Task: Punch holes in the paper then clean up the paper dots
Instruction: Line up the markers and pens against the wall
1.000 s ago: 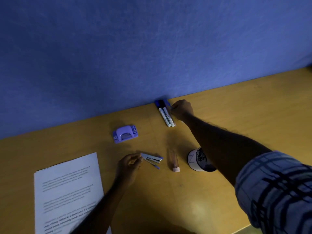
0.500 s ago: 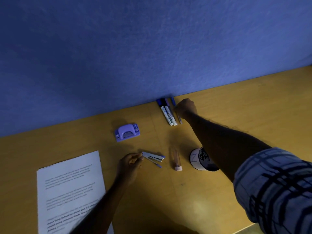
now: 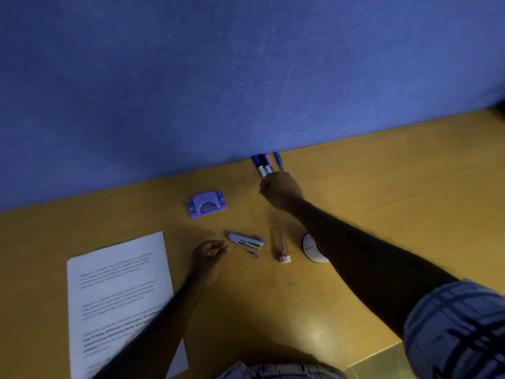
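Observation:
A lilac hole punch (image 3: 207, 204) sits on the wooden desk (image 3: 382, 203) near the blue wall, with neither hand on it. A printed paper stack (image 3: 114, 294) lies at the front left, partly under my left forearm. My left hand (image 3: 210, 255) rests on the desk with loosely curled fingers, its fingertips just short of a small stapler (image 3: 246, 242). My right hand (image 3: 281, 190) is curled over the near ends of two markers (image 3: 263, 164) and a blue pen (image 3: 279, 162) by the wall. Whether it grips any of them is hidden. I see no paper dots.
A clear tube with a pink cap (image 3: 281, 246) lies right of the stapler. A white round cup (image 3: 311, 248) stands beside it, half hidden by my right forearm. The blue partition wall (image 3: 246, 77) closes off the desk's far edge. The desk's front edge shows at bottom right.
My right hand set a blue pen down beside the markers, then slid left over their near ends. My left hand drew slightly back from the stapler it had been touching.

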`<state>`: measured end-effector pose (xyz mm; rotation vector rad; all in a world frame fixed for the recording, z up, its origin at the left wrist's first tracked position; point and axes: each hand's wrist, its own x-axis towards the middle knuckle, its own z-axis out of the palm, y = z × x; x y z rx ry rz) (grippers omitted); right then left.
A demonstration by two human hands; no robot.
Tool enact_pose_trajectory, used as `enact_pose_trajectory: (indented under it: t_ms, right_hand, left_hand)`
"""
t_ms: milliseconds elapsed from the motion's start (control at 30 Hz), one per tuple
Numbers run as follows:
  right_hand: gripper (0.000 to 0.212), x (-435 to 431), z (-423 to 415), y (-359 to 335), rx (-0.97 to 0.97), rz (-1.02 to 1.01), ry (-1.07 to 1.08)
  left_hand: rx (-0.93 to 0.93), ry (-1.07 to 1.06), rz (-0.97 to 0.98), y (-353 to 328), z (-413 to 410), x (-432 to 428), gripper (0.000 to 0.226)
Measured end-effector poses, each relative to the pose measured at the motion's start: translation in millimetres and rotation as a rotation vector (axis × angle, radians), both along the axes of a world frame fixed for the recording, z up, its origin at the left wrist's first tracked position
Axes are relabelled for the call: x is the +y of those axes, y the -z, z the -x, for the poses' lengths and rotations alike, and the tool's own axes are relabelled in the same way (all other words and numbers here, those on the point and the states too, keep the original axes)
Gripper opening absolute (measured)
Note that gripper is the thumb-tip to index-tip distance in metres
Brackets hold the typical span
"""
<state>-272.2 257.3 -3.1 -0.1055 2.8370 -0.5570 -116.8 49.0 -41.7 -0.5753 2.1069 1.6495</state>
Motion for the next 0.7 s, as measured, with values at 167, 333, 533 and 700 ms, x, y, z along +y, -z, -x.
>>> enact_pose_trajectory:
  t_ms: [167,333,533,700]
  right_hand:
    - [0.030,-22,-56,1,-0.202,-0.073,-0.294]
    - [0.060,-32,-91,20,-0.241,-0.181,-0.362]
    - [0.045,-39,-108,23,-0.159,-0.226,-0.323]
    - [0.038,-33,-100,17,-0.130,-0.132,-0.268]
  left_hand:
    - [0.023,0.016,0.052,-6,-9,-6,0.020]
    - [0.045,0.008,0.077,-5,-17,-16,0.022]
    - [0.049,0.035,0.086,-5,-24,-20,0.022]
    - [0.059,0.074,0.101,-3,-21,-15,0.023]
